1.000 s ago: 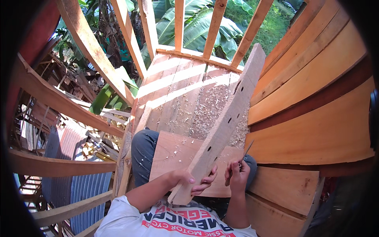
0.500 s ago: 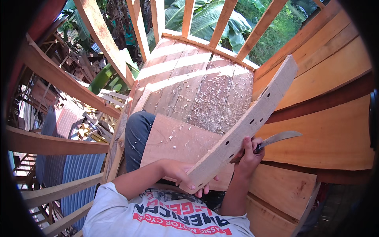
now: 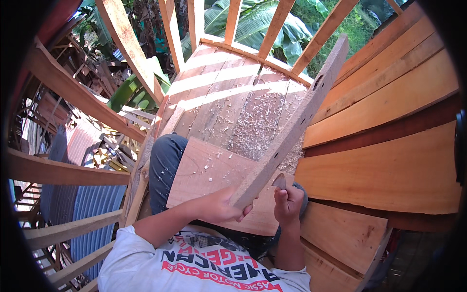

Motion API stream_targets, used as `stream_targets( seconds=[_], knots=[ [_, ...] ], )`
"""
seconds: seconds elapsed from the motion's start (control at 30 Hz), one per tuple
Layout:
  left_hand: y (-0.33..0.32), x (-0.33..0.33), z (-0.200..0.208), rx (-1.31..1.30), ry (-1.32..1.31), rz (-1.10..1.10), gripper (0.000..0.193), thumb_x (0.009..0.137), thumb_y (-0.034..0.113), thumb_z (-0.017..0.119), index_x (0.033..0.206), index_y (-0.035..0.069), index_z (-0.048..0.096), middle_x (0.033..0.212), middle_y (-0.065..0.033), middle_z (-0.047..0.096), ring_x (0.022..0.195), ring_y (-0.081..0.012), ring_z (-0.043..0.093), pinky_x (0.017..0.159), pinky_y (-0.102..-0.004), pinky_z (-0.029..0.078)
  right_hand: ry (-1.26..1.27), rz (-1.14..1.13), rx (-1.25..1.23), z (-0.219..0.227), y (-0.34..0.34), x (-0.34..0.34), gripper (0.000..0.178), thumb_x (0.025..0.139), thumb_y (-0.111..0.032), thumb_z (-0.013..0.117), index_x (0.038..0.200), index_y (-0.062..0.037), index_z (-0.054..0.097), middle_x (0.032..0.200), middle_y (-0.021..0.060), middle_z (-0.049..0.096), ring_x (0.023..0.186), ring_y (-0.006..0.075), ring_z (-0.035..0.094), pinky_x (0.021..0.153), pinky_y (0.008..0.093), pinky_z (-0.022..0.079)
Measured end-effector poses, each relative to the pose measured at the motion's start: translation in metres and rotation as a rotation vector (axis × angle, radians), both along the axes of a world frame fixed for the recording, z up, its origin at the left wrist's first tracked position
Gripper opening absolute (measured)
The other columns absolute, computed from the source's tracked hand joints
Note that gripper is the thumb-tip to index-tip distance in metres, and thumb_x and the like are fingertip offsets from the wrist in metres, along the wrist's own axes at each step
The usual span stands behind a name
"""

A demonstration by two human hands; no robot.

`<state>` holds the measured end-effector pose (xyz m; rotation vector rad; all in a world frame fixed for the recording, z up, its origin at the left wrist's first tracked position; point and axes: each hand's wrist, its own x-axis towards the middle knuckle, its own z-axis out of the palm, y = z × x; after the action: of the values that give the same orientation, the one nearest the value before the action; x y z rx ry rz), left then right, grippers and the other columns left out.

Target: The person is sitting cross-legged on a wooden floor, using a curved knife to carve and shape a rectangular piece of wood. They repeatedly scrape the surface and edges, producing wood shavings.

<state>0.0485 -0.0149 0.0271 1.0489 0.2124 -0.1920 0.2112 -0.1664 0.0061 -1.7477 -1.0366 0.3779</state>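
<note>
A long, narrow wooden board (image 3: 292,129) with several dark holes along it slants up and away from my lap. My left hand (image 3: 224,205) is closed round its near end. My right hand (image 3: 288,203) is a fist just right of the board, apart from it, gripping a knife whose curved blade (image 3: 279,181) points up and looks short from this angle. The knife's handle is hidden in the fingers. Under both hands a flat, square wooden panel (image 3: 202,173) lies across my legs, with a few pale chips on it.
Shavings (image 3: 260,117) cover the plank floor (image 3: 206,95) ahead. Wooden slats (image 3: 131,53) form a railing in front and on the left, with corrugated sheets (image 3: 97,214) below. A wall of boards (image 3: 374,168) stands close on the right.
My right hand has come off the board and moved down and slightly left with the knife, its blade turned upward. The board has rolled more onto its edge, its far end shifting left and up.
</note>
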Motion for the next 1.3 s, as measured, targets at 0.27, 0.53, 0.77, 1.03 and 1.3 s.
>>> stream_targets(
  seconds=[0.27,0.53,0.77,1.03,1.3],
  knots=[
    [-0.004,-0.001,0.010,0.235,0.057,0.092,0.030,0.080,0.004,0.055,0.110,0.002,0.048,0.082,-0.0035,0.054,0.073,-0.0138,0.054,0.068,-0.0286,0.046,-0.172,0.011,-0.128,0.014,0.004,-0.019,0.043,0.083,-0.039,0.070,0.066,-0.0016,0.057,0.052,0.0144,0.047,0.046,0.0318,0.052,0.044,0.0357,0.039],
    [-0.005,-0.005,0.030,0.524,0.056,0.123,0.042,0.078,0.005,0.058,0.117,-0.001,0.045,0.083,-0.0153,0.059,0.077,-0.0289,0.061,0.069,-0.0361,0.047,-0.321,-0.034,-0.142,0.014,0.002,-0.009,0.053,0.078,-0.050,0.071,0.062,-0.0035,0.052,0.050,0.0121,0.046,0.044,0.0304,0.050,0.043,0.0356,0.037],
    [-0.006,-0.010,0.030,0.569,0.084,0.109,0.045,0.078,0.006,0.057,0.119,-0.004,0.044,0.085,-0.0205,0.061,0.080,-0.0351,0.062,0.072,-0.0408,0.048,-0.442,-0.061,-0.112,0.009,0.004,-0.003,0.060,0.076,-0.058,0.068,0.060,-0.0042,0.048,0.049,0.0104,0.041,0.043,0.0284,0.046,0.042,0.0354,0.034],
    [-0.011,-0.013,0.026,0.530,0.092,0.148,0.047,0.076,0.004,0.055,0.122,-0.003,0.043,0.086,-0.0182,0.058,0.079,-0.0308,0.059,0.073,-0.0382,0.047,-0.487,-0.079,-0.119,0.007,0.004,-0.003,0.062,0.074,-0.061,0.067,0.059,-0.0042,0.047,0.049,0.0098,0.040,0.043,0.0271,0.045,0.042,0.0356,0.033],
    [-0.015,-0.018,0.019,0.488,0.083,0.179,0.043,0.073,0.000,0.052,0.116,0.000,0.045,0.080,-0.0078,0.052,0.074,-0.0199,0.053,0.069,-0.0331,0.045,-0.491,-0.072,-0.117,0.009,0.008,-0.005,0.060,0.079,-0.058,0.066,0.058,-0.0045,0.047,0.050,0.0114,0.041,0.044,0.0295,0.046,0.042,0.0351,0.033]
  ],
)
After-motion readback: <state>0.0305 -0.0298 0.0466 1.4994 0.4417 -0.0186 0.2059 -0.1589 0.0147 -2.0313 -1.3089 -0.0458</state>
